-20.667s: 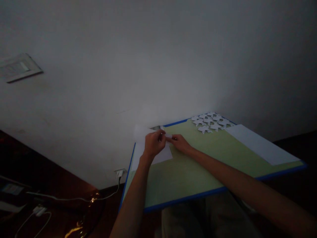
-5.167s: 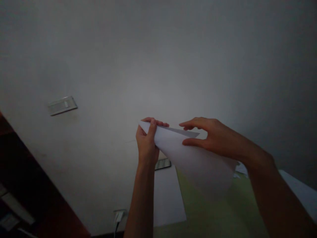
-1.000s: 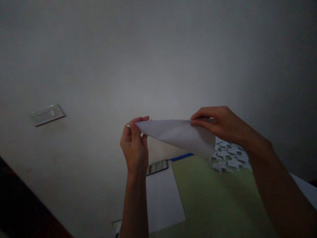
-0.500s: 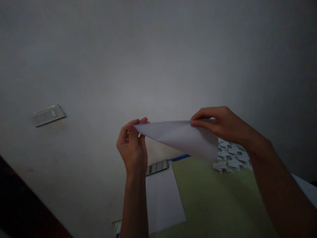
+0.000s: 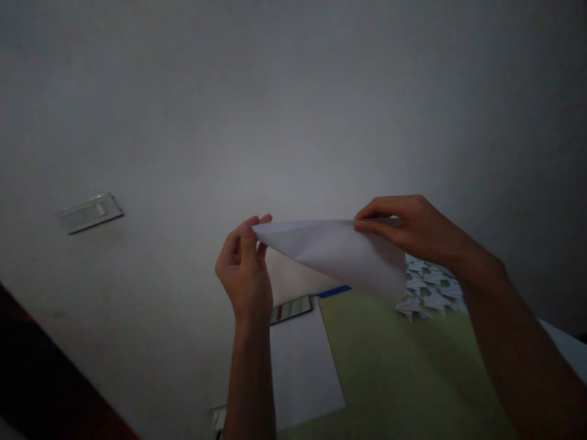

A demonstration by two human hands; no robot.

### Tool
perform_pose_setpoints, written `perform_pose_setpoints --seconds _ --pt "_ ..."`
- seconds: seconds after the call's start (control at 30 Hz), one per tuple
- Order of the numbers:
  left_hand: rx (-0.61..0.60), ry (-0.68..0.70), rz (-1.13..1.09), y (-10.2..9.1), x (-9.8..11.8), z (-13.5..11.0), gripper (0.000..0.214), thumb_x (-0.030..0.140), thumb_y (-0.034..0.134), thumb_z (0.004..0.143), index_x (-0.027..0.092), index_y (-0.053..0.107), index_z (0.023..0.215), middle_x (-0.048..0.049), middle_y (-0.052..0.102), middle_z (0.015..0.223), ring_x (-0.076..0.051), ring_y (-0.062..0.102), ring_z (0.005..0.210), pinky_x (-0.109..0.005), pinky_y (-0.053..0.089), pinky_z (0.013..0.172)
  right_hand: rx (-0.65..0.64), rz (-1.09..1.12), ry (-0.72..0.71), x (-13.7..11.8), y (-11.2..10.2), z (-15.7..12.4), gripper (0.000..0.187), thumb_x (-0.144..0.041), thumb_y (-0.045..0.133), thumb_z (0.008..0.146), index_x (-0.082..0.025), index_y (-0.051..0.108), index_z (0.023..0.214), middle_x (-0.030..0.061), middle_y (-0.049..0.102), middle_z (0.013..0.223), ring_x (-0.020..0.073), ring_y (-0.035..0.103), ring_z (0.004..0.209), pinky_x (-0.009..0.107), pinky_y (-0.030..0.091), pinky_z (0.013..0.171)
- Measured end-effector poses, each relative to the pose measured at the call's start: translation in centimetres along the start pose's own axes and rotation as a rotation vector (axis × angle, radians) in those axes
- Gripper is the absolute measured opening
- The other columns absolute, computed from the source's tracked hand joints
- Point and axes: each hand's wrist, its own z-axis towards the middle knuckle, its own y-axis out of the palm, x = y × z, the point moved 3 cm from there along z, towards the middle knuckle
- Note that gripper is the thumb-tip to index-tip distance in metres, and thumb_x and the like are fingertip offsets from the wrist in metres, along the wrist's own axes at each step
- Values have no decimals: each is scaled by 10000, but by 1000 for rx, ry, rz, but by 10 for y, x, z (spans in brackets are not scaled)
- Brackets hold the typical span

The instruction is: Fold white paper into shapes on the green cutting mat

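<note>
So both hands are up in the air in front of a plain grey-white wall, with a folded white sheet of paper stretched between them. The left hand pinches the pointed left tip of the paper between thumb and fingertips, fingers curled up toward the point. The right hand grips the other end, thumb underneath and fingers on top, clamped on the top edge. The paper looks folded into a long tapered shape, narrow at the left hand and widening to the right, with its lower corner hanging down below the right hand. It's held well above the board, not touching anything else.

Below the hands there's a pale green board with a blue edge. A flat white sheet lies on its left part, right under the left forearm. Past the right wrist, at the far end of the board, there's a cluster of small folded paper planes lying close together. A phone-like thing sits just beyond the flat sheet, too dim to make out properly. Off to the left, a switch plate is on the wall. Whole scene is pretty dark.
</note>
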Motion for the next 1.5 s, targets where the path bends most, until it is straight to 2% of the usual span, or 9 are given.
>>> perform_pose_setpoints --seconds 0.1,0.3,0.83,0.93,1.0,1.1,1.2,1.3,1.5 --pt "2 2 3 0 0 0 232 412 738 852 193 714 923 -77 748 1044 -238 716 1062 -383 580 895 8 5 6 2 0 0 285 -477 574 928 -264 763 943 49 773 978 253 695 900 364 526 775" --pt "5 29 -11 -1 2 0 189 372 733 861 188 720 903 -65 739 1015 -228 721 1033 -371 586 876 -14 8 15 2 0 -1 293 -477 578 927 -255 770 931 42 773 966 235 700 875 349 519 772" --pt "-19 57 8 -4 -1 2 269 437 699 893 190 701 999 -91 761 1030 -226 715 1053 -365 579 900 -19 -34 -19 3 -1 0 333 -504 558 939 -245 763 902 46 771 917 223 698 827 323 495 725" --pt "-87 -8 -28 -2 -3 1 361 490 725 859 205 670 1075 -119 744 1124 -248 706 1087 -377 576 911 0 -37 -30 1 -1 0 326 -499 564 938 -242 761 896 46 770 906 220 696 819 320 489 725" --pt "-180 -63 -53 2 -3 -1 513 513 795 782 228 633 1176 -140 724 1193 -269 702 1100 -393 575 923 6 -23 -31 -1 -1 1 324 -500 570 937 -241 759 891 44 769 904 216 693 812 317 485 721" --pt "-324 -125 -60 8 -4 -8 729 460 897 659 253 579 1282 -147 720 1209 -305 702 1104 -415 581 925 -12 24 -33 -8 -1 1 328 -509 580 931 -239 758 879 38 767 896 206 689 797 307 483 703" --pt "-384 -193 -62 13 -5 -14 654 389 892 673 241 605 1241 -137 736 1173 -307 715 1071 -418 593 899 -43 66 -42 -17 0 2 341 -513 577 931 -232 763 877 40 766 889 200 688 787 300 486 689" --pt "-339 -214 -74 16 -4 -17 508 361 853 720 218 638 1156 -127 751 1136 -280 728 1020 -400 597 875 -54 91 -48 -22 0 2 330 -500 588 930 -225 765 887 42 768 893 196 692 789 297 495 696" --pt "-247 -208 -65 16 -2 -16 469 330 847 726 208 640 1128 -101 776 1014 -241 744 915 -367 598 824 -35 110 -53 -24 0 2 289 -475 617 919 -234 777 910 35 777 907 195 708 807 297 520 706"
